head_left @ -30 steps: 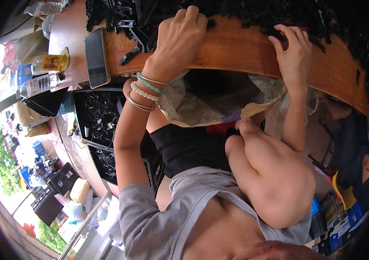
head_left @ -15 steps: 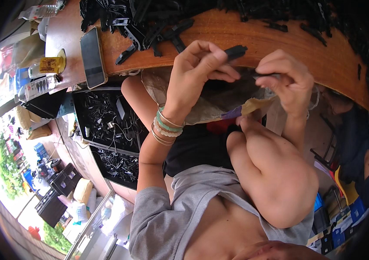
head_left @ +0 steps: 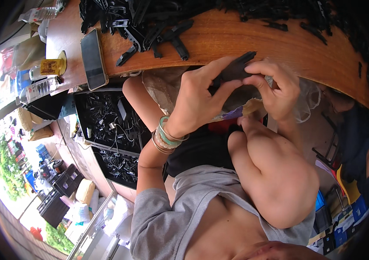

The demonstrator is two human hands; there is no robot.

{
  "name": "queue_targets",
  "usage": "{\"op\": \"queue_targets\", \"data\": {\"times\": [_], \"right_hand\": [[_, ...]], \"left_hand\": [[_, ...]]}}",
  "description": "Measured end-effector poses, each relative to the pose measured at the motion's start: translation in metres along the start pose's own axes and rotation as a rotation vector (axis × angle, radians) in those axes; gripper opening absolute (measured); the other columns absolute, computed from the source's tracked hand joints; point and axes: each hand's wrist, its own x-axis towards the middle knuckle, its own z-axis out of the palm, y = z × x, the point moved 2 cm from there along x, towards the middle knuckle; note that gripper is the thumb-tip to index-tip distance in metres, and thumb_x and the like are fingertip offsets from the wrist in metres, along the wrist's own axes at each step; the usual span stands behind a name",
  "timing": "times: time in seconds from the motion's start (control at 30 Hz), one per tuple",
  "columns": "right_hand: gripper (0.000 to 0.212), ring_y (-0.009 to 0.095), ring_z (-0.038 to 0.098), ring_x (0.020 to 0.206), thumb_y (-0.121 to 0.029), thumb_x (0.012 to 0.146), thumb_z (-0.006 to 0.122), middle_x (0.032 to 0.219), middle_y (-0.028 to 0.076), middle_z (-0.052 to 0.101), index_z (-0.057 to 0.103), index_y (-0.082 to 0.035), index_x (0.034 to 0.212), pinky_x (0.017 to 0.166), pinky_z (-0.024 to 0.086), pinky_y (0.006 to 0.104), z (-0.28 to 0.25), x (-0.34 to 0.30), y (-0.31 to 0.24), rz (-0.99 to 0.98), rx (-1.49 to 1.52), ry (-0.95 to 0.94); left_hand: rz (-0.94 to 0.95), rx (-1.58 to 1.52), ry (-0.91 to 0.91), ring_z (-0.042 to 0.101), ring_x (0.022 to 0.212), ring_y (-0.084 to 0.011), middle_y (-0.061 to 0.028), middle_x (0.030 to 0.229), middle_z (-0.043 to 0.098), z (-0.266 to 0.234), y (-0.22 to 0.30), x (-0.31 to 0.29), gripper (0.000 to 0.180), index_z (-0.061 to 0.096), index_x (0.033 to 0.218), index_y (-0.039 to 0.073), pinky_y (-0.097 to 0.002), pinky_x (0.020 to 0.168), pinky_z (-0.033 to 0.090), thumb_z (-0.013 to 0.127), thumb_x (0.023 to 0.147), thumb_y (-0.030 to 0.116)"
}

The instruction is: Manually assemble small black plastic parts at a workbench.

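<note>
Black plastic part [head_left: 237, 67] is up between both hands, over the near edge of the wooden table [head_left: 223, 37]. Half a second ago the hands were apart, each with a dark piece. Now they have come together, so both seem to be working on one part. The left hand [head_left: 199, 93] has its thumb and fingers bent partway around it. The right hand [head_left: 277, 86] is a bit blurry, with thumb and first finger almost closed at the part's right end. I cannot tell if it has a small piece too.

An open sack [head_left: 156, 86] hangs just below the hands. A big heap of black parts [head_left: 149, 15] lies on the far side. On the left are a phone [head_left: 93, 60] and a yellow jar [head_left: 52, 67]. Fingers hide some of the part, but nothing else blocks the hands.
</note>
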Motion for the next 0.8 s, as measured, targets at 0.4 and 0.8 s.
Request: {"op": "queue_targets", "data": {"times": [0.4, 0.8], "right_hand": [[0.037, 0.023, 0.06, 0.078, 0.001, 0.064, 0.076, 0.09, 0.011, 0.064, 0.065, -0.002, 0.099, 0.063, 0.05, 0.0305, 0.003, -0.001, 0.0, -0.095, -0.057, 0.05], [0.031, 0.024, 0.062, 0.081, -0.007, 0.068, 0.077, 0.089, 0.011, 0.065, 0.067, 0.0, 0.096, 0.069, 0.049, 0.0299, -0.002, 0.004, 0.005, -0.011, 0.048, -0.082]], "left_hand": [[0.347, 0.248, -0.053, 0.062, 0.065, -0.032, -0.0148, 0.078, 0.062, -0.005, 0.004, 0.0, 0.032, 0.058, 0.108, -0.001, -0.0356, 0.053, 0.049, 0.067, 0.078, 0.006], [0.139, 0.091, -0.143, 0.069, 0.071, -0.0233, -0.0147, 0.082, 0.067, -0.017, -0.011, 0.004, 0.032, 0.064, 0.103, -0.003, -0.0291, 0.06, 0.052, 0.074, 0.074, 0.006]]}}
